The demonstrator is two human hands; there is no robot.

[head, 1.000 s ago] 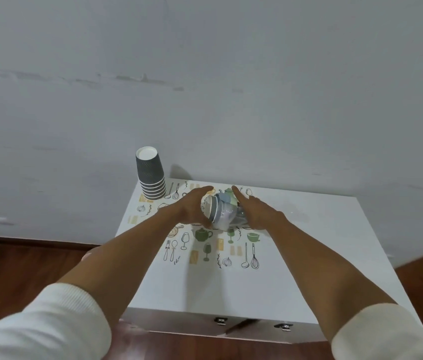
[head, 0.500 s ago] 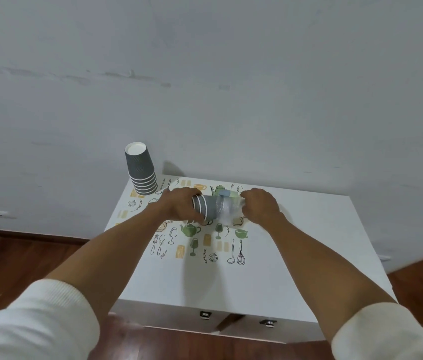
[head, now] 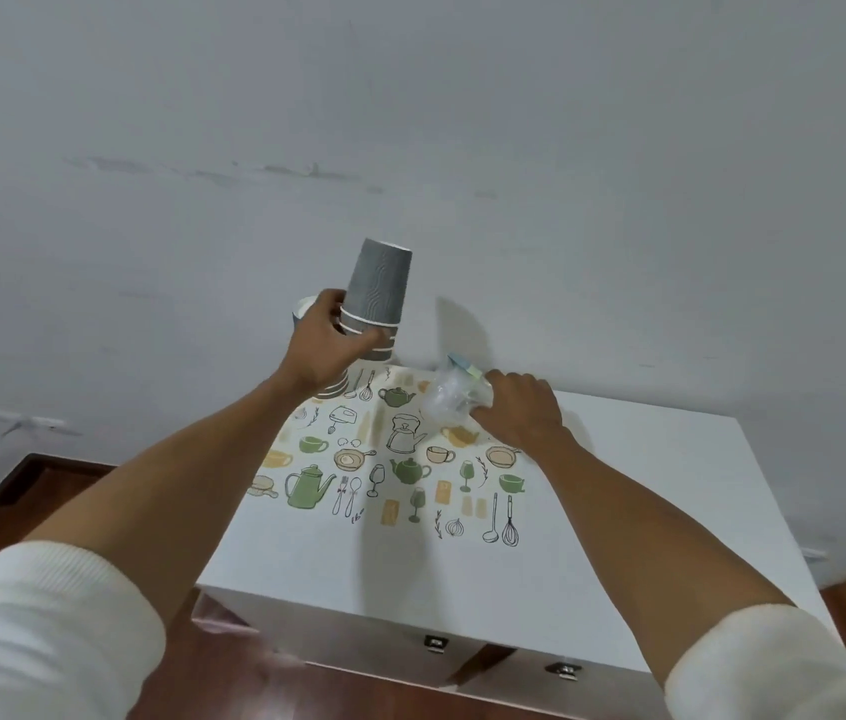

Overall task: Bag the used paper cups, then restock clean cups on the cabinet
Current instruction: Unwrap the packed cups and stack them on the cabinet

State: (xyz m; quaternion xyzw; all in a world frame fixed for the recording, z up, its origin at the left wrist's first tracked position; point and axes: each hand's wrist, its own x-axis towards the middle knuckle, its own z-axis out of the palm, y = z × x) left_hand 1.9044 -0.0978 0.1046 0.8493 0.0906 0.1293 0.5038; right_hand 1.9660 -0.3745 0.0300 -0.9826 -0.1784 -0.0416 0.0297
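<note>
We see left hand point(head: 329, 339) gripping inverted stack of clean cups point(head: 376, 298) at frame centre, raised above cabinet point(head: 670, 511), likely for setting onto older stack point(head: 306, 309) behind. Right hand point(head: 517, 413) clenches empty plastic wrapper point(head: 454, 394), keeping it clear.

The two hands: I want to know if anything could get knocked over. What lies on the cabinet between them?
In the head view, only the printed mat lies flat between the left hand, holding grey cups, and the right hand, holding clear wrapping.
</note>
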